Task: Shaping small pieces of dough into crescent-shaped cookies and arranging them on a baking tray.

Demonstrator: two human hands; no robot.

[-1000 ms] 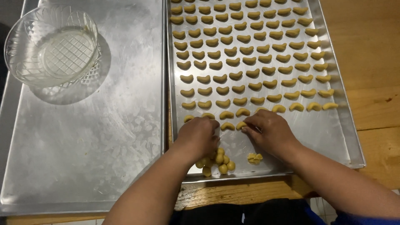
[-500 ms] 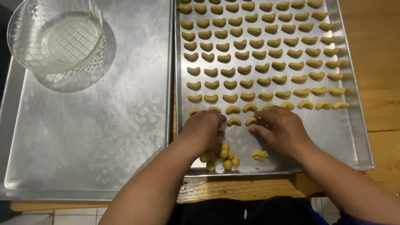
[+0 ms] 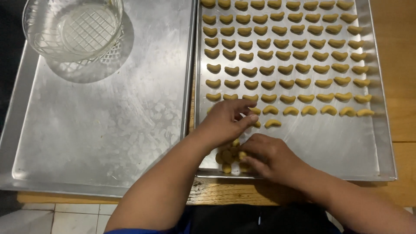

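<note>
The right hand's grip (image 3: 271, 158) curls onto the heap of dough pieces (image 3: 228, 154) just to its left at the baking tray's (image 3: 381, 143) near edge, while the left hand (image 3: 227, 119), fingers loosely spread, rests beyond the heap beside the last crescent (image 3: 272, 123).

A wooden table (image 3: 398, 164) stands over pale floor tiles (image 3: 65, 216).
</note>
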